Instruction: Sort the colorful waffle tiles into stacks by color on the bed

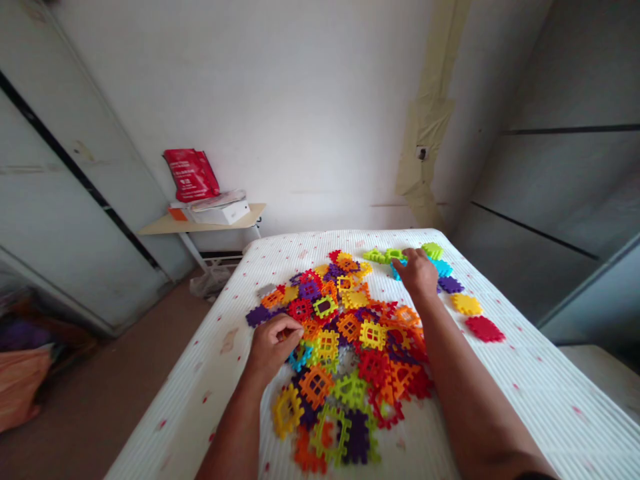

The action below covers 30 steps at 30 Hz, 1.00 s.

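Note:
A heap of notched plastic interlocking building tiles (pixel 349 327) lies in the middle of the cloth-covered surface, in red, orange, yellow, green and purple, many with window-like cutouts. My left hand (pixel 275 343) is at the heap's left side, fingers curled together in a pinch; whatever they hold is hidden. Farther off, my right hand (pixel 421 272) bends its fingers down at a light-blue tile (pixel 399 268), which it partly covers. Green tiles (pixel 383 255) lie just beyond that hand. To its right are a green stack (pixel 433 251) and more light-blue tiles (pixel 442 267).
Purple (pixel 451 285), yellow (pixel 467 305) and red tiles (pixel 485 329) run along the right edge of the white, patterned cloth (pixel 220 373). A small side table (pixel 200 225) by the wall bears a red bag (pixel 191 175) and a white box (pixel 227 211). Grey cabinet panels stand at right.

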Available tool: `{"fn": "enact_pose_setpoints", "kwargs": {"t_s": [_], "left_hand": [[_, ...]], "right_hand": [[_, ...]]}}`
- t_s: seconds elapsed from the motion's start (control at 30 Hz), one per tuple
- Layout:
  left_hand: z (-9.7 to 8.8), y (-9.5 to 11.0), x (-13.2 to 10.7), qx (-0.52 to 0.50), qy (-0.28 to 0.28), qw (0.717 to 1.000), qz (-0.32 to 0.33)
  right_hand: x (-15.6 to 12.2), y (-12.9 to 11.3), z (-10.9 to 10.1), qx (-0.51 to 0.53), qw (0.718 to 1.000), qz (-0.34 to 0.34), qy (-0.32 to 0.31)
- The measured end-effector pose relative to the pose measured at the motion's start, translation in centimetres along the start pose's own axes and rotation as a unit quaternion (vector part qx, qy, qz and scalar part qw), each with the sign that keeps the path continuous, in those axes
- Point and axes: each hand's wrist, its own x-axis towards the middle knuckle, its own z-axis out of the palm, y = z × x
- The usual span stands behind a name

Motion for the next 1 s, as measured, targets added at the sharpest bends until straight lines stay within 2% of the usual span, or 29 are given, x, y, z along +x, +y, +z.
{"fn": "enact_pose_setpoints", "kwargs": {"t_s": [0.07,0.13,0.3,0.4,0.53,0.73,1.0], "left_hand": [[-0.8,0.2,-0.1,0.051,-0.08,0.995,0.026],[-1.3,0.2,-0.3,0.114,-0.122,0.985,0.038],[-1.0,-0.3,-0.7,0.237,-0.163,0.956,0.058],[-0.4,-0.4,-0.7,0.281,-0.166,0.942,0.08],[0.2,-0.5,-0.6,0.286,-0.155,0.94,0.101],[0.6,-1.0,-0.3,0.227,-0.097,0.962,0.12],[0.1,-2.1,0.5,0.191,0.052,0.969,0.145]], "right_hand": [[0.2,-0.5,-0.5,0.026,0.999,-0.029,0.014],[0.2,-0.8,-0.9,0.046,0.998,-0.045,0.024],[0.1,-1.3,-1.2,0.077,0.995,-0.055,0.032],[0.1,-1.5,-1.3,0.084,0.994,-0.058,0.028],[-0.1,-1.8,-1.3,0.095,0.993,-0.062,0.022],[-0.3,-2.1,-1.5,0.102,0.992,-0.071,0.027],[-0.4,-2.4,-1.7,0.099,0.991,-0.089,0.026]]}}
